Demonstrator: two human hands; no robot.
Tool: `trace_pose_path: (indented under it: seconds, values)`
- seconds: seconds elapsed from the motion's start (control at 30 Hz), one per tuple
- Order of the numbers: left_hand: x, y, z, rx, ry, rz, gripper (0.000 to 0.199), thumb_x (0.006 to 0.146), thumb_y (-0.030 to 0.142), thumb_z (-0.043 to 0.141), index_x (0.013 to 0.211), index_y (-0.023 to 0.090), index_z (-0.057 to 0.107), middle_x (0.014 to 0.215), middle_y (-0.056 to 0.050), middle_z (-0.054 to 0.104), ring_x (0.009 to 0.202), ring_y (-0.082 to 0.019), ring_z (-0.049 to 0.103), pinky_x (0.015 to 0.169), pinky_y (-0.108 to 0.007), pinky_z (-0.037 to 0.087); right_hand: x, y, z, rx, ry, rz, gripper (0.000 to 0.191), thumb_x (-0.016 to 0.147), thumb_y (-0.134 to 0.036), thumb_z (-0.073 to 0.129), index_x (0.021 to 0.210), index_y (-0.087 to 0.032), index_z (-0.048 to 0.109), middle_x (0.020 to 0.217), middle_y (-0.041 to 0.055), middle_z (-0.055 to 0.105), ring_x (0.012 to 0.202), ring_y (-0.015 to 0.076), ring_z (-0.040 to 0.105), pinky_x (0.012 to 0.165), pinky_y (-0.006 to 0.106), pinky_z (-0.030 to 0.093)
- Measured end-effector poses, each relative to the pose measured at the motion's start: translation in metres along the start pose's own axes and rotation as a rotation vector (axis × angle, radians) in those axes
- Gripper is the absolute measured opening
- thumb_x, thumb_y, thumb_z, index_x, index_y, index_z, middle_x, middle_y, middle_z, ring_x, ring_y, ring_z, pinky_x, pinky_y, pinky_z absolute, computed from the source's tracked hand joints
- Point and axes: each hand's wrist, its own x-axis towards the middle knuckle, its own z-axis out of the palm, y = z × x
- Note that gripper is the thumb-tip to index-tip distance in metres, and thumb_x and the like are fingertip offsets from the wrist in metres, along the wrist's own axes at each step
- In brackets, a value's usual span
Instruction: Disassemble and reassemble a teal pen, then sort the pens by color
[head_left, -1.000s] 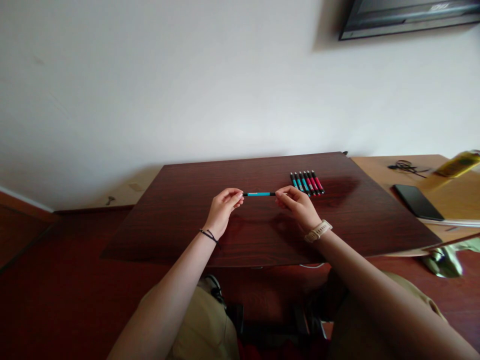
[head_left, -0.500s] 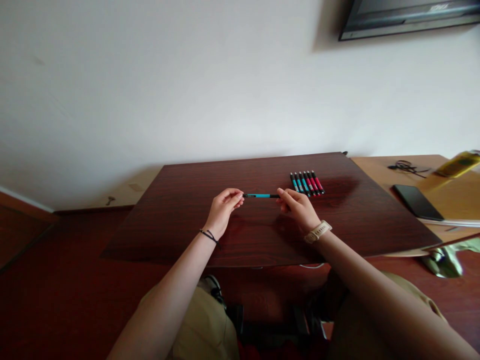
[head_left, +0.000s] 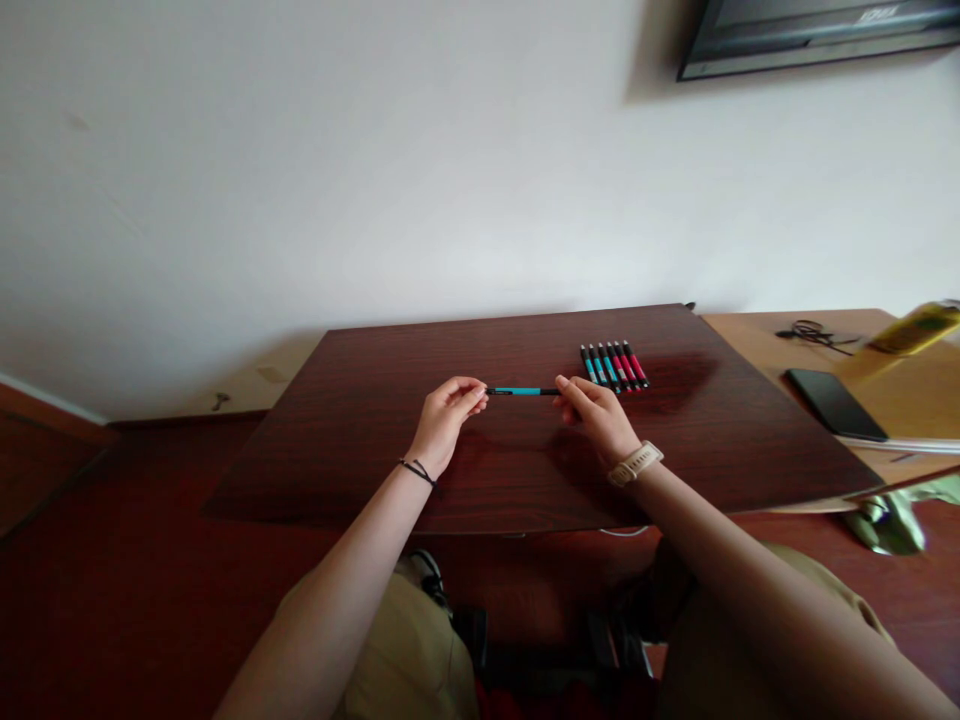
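Note:
A blue and black pen (head_left: 525,391) lies level across the space between my hands, over the dark wooden table (head_left: 420,350). My left hand (head_left: 454,405) pinches its left end between thumb and fingers. At the other end, my right hand (head_left: 592,405) has it pinched in the same way. Just beyond my right hand, several pens (head_left: 613,367) rest side by side in a slanted row, blue ones on the left and pink-red ones on the right. The fingertips cover both tips of the held pen.
To the right stands a lighter wooden table (head_left: 757,335) bearing a black phone (head_left: 836,404), a dark cable (head_left: 814,333) and a yellow bottle-like object (head_left: 919,328). A screen (head_left: 825,40) hangs on the wall behind. My legs are below the table's front edge.

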Motion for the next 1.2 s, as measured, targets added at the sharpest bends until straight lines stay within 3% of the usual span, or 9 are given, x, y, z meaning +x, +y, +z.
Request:
trace_pose_path:
  seconds: [0.33,0.53,1.03,1.2]
  values:
    - [0.0005,-0.0048,-0.0021,-0.016,-0.012,-0.065,0.025,0.08,0.036,0.085,0.093,0.017,0.075,0.088,-0.005,0.072,0.082,-0.014,0.066,0.08,-0.029,0.051,0.0002,-0.0019,0.0013,0.141,-0.004,-0.011,0.037,0.082,-0.055,0.081,0.097,-0.023,0.069,0.082,0.0022,0.07,0.074,0.0162,0.061,0.067,0.028,0.047]
    - [0.0015,-0.0044,-0.0034,0.011,-0.01,-0.007,0.026,0.08,0.035,0.085,0.094,0.016,0.075,0.088,-0.006,0.073,0.084,-0.015,0.067,0.083,-0.03,0.052,-0.0005,-0.0012,0.0,0.116,-0.015,0.01,0.036,0.086,-0.057,0.077,0.086,-0.022,0.066,0.073,0.0002,0.065,0.067,0.0147,0.055,0.064,0.028,0.044]
    - [0.0025,-0.0056,-0.0028,0.064,-0.019,0.043,0.026,0.081,0.037,0.084,0.093,0.016,0.075,0.088,-0.006,0.073,0.084,-0.017,0.067,0.084,-0.032,0.053,0.0009,0.0015,-0.0019,-0.094,0.036,-0.033,0.064,0.093,-0.075,0.057,0.057,-0.022,0.06,0.05,-0.0006,0.046,0.05,0.014,0.041,0.051,0.031,0.029]
    - [0.0007,-0.0011,-0.0006,0.093,-0.043,0.05,0.025,0.083,0.037,0.082,0.092,0.016,0.073,0.088,-0.006,0.072,0.084,-0.017,0.067,0.082,-0.032,0.053,0.0025,0.0017,-0.0018,-0.007,0.049,-0.024,0.054,0.092,-0.07,0.065,0.067,-0.022,0.065,0.056,-0.0001,0.053,0.054,0.0143,0.046,0.053,0.029,0.035]
